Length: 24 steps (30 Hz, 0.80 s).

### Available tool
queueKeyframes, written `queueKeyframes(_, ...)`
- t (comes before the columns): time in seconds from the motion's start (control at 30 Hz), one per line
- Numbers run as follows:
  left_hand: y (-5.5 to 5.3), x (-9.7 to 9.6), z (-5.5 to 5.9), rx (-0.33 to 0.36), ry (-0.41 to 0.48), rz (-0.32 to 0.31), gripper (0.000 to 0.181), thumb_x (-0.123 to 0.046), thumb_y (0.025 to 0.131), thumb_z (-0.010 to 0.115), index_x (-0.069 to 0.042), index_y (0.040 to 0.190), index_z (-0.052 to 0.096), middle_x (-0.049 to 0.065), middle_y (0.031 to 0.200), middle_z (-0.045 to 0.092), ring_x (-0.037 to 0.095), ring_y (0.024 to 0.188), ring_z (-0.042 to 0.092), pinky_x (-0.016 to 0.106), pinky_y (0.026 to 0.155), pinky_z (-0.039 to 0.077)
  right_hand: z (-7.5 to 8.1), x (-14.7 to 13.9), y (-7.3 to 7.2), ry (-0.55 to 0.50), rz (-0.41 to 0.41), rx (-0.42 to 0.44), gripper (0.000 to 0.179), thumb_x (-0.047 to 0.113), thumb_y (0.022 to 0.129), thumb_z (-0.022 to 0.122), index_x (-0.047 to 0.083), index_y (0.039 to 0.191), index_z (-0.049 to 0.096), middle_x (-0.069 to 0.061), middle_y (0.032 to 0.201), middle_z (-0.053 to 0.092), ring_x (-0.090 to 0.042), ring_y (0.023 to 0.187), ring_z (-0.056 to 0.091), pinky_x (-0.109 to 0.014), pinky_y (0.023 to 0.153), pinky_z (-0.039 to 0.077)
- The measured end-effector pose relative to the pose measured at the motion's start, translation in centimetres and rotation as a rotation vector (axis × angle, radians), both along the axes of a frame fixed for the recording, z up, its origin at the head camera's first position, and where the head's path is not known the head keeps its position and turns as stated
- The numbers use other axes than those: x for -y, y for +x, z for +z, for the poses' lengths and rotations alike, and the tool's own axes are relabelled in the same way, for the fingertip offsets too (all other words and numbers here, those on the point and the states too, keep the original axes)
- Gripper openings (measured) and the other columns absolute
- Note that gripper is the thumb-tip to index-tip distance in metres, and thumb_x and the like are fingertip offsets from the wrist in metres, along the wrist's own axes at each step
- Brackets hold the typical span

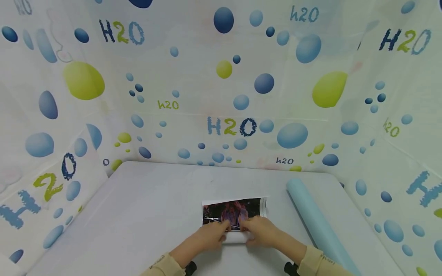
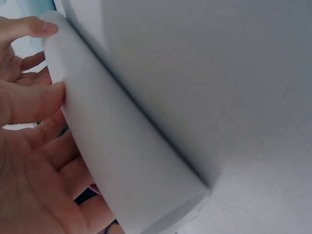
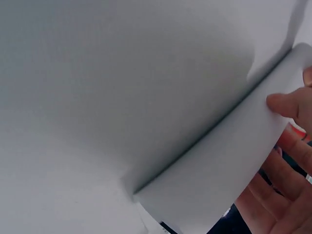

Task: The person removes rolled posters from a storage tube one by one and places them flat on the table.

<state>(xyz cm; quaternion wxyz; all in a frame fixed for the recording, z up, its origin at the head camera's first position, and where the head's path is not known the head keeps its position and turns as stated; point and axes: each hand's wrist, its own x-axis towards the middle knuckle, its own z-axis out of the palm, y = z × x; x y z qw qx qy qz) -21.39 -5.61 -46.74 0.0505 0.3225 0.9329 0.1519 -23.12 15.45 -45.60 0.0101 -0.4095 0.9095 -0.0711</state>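
A printed picture sheet [image 1: 238, 212], dark with figures in purple tones, lies on the table in the head view with its near edge curled into a white roll [image 1: 236, 238]. My left hand [image 1: 211, 234] grips the left part of that roll, and my right hand [image 1: 263, 231] grips the right part. In the left wrist view the left thumb [image 2: 34, 101] presses the white back of the roll [image 2: 117, 136], fingers on the far side. The right wrist view has the right thumb [image 3: 286, 103] on the roll [image 3: 224, 156] likewise. The sheet's right edge curls up slightly.
A long light blue roll [image 1: 319, 226] lies lengthwise on the white table [image 1: 155, 203], right of the right hand. Behind and on both sides stand walls covered with H2O-patterned sheeting [image 1: 193, 69].
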Motion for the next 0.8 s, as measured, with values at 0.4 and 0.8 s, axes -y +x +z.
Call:
queueKeyframes(0.4,0.7,0.3,0.4,0.004,0.024,-0.021,0.012,-0.017,0.083,0.063,-0.017,0.095,0.064,-0.008,0.089,0.057,0.008,0.082,0.054,0.025,0.067,0.047,0.2,-0.5,-0.8,-0.164,0.017,0.407,0.017,0.009,0.07,0.076,0.014,0.081,0.065,0.014,0.074,0.059,0.003,0.066,0.052,-0.016,0.061,0.046)
queueKeyframes(0.8,1.6,-0.9,0.9,-0.395,-0.014,-0.108,0.024,-0.016,0.062,0.083,-0.023,0.083,0.073,-0.011,0.079,0.057,0.004,0.072,0.054,0.016,0.058,0.046,-0.3,-1.0,-1.7,-0.154,-0.001,0.374,0.019,0.011,0.08,0.066,0.002,0.096,0.071,0.004,0.086,0.059,-0.003,0.075,0.048,-0.02,0.065,0.044)
